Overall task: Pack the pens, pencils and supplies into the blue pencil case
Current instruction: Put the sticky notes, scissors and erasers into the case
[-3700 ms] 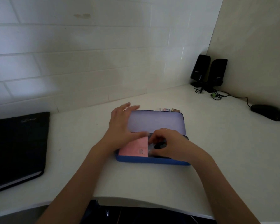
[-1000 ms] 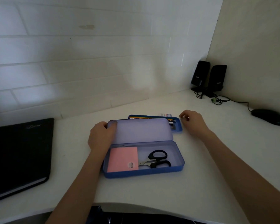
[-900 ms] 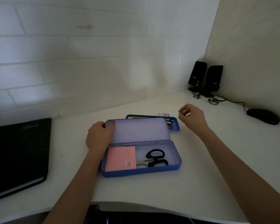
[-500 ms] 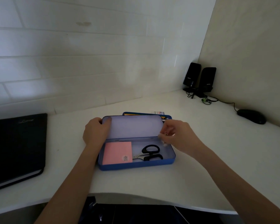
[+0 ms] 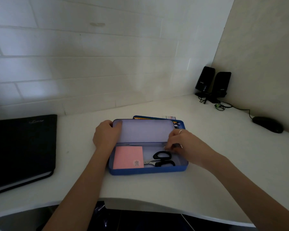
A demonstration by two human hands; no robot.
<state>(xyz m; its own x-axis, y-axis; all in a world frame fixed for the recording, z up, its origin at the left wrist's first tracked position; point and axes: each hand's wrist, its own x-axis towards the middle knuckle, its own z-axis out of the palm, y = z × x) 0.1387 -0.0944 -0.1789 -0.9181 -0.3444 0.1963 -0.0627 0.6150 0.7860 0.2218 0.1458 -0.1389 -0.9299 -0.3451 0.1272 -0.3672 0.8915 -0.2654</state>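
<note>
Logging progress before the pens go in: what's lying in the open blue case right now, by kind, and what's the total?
Pink sticky-note pad: 1
Black-handled scissors: 1
Small item in the right hand grip, lowered over the blue case: 1, too hidden to identify
Total: 3

The left hand steadies the raised lid.

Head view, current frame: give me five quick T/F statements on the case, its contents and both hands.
1. The blue pencil case is open, lid up. True.
2. The left hand rests flat on the black folder. False: it holds the left end of the case's lid.
3. A pink notepad lies in the left part of the case. True.
4. The scissors lie on the desk outside the case. False: they are in the case, right of the notepad.
5. The right hand is at the case's back right, above the scissors' handles. True.
</note>
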